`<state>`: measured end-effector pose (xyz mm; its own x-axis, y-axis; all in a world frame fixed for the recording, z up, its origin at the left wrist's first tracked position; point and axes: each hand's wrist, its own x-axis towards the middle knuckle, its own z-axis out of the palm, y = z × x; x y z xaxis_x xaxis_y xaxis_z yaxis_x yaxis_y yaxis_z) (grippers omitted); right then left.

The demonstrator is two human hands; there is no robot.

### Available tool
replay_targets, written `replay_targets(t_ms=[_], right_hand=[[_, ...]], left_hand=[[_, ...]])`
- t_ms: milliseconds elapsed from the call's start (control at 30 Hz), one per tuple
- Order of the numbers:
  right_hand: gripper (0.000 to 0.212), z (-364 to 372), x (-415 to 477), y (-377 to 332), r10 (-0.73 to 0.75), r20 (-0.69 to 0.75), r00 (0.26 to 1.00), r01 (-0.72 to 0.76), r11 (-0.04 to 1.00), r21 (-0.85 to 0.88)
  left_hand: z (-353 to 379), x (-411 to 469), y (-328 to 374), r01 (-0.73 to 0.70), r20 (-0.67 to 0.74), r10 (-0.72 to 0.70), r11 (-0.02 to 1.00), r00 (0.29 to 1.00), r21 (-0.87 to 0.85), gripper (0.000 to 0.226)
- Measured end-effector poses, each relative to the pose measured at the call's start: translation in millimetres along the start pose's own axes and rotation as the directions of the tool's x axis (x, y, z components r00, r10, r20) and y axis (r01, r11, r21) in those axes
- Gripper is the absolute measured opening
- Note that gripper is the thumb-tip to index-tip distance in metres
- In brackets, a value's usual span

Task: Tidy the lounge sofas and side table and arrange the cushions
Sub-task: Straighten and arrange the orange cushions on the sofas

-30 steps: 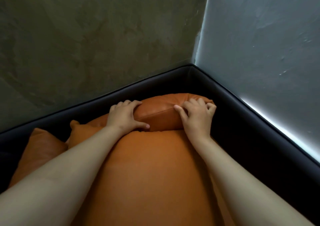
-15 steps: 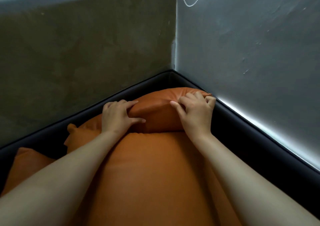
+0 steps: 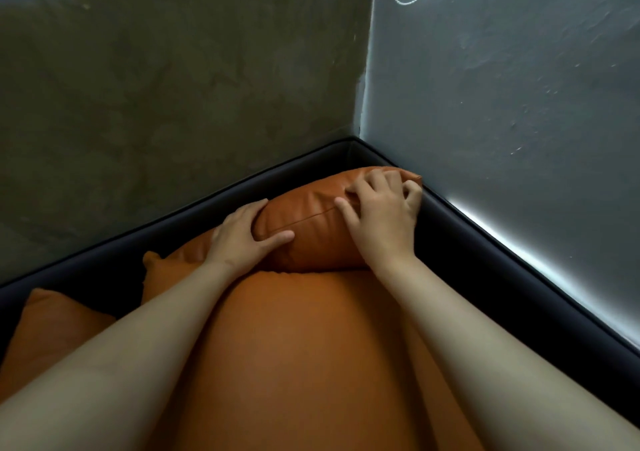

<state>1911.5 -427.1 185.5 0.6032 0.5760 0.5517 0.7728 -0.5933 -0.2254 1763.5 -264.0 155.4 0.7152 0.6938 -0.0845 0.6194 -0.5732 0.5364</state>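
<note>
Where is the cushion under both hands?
Head view, right of centre: the small cushion lies in the sofa corner, behind the large orange cushion.

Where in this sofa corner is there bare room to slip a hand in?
Crowded: the corner cushion fills the corner, left hand and right hand gripping it. Bare: the dark gap between the far-left cushion and the middle cushion, and the strip along the right backrest.

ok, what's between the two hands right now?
Head view: only the orange cushion itself, a bare creased stretch with its seam, between the left hand and right hand. Nothing else.
</note>
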Motion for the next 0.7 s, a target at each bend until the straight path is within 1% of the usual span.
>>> replay_targets(t_ms=[67,133,200,233,300,400,433,467,500,533,600,667,700], right_hand=[[0.024,-4.5,-2.6,3.0,0.010,-0.040,0.999,-0.007,0.998,0.060],[0.024,-10.6,-5.4,5.0,0.043,-0.090,0.995,-0.033,0.993,0.115],[0.029,-15.0,-6.1,5.2,0.081,-0.116,0.990,-0.066,0.990,0.127],[0.032,-16.3,-5.2,4.9,0.103,-0.119,0.988,-0.087,0.988,0.130],[0.038,-19.6,-0.7,4.5,0.150,-0.113,0.982,-0.131,0.979,0.156],[0.043,-22.2,6.9,9.9,0.184,-0.112,0.976,-0.161,0.968,0.195],[0.045,-22.9,9.0,12.1,0.206,-0.092,0.974,-0.179,0.954,0.239],[0.048,-23.4,10.5,13.8,0.247,-0.048,0.968,-0.219,0.921,0.321],[0.052,-24.1,12.0,15.7,0.303,0.019,0.953,-0.281,0.860,0.426],[0.056,-25.4,14.2,17.5,0.365,0.092,0.926,-0.357,0.773,0.525],[0.059,-26.5,20.2,22.4,0.492,0.213,0.844,-0.492,0.550,0.675],[0.059,-24.9,23.8,27.6,0.573,0.314,0.756,-0.568,0.338,0.750],[0.057,-22.7,23.1,30.2,0.576,0.363,0.732,-0.591,0.274,0.758]], left_hand=[[1.7,6.0,-7.0,0.087,-0.026,-0.091,0.988,0.996,-0.128,0.075],[0.8,15.3,-19.2,0.221,-0.064,-0.247,0.937,0.967,-0.271,0.066],[-0.2,21.9,-29.8,0.370,-0.073,-0.411,0.874,0.909,-0.314,0.061],[-0.1,23.9,-33.5,0.418,-0.069,-0.460,0.852,0.885,-0.314,0.060],[0.0,25.1,-35.1,0.447,-0.047,-0.480,0.845,0.876,-0.293,0.062],[0.8,21.6,-29.6,0.418,-0.039,-0.440,0.874,0.897,-0.250,0.064],[0.9,19.5,-27.5,0.395,-0.045,-0.417,0.886,0.908,-0.243,0.064],[1.2,17.1,-25.7,0.368,-0.050,-0.389,0.901,0.920,-0.229,0.064],[1.2,14.5,-23.5,0.347,-0.046,-0.363,0.915,0.931,-0.208,0.066],[1.8,12.8,-22.3,0.326,-0.041,-0.339,0.927,0.940,-0.186,0.068],[2.1,10.0,-20.2,0.308,-0.031,-0.316,0.939,0.948,-0.151,0.073],[1.3,8.4,-18.6,0.305,-0.032,-0.311,0.943,0.950,-0.131,0.076],[0.4,7.6,-17.7,0.304,-0.030,-0.311,0.944,0.950,-0.130,0.077]])
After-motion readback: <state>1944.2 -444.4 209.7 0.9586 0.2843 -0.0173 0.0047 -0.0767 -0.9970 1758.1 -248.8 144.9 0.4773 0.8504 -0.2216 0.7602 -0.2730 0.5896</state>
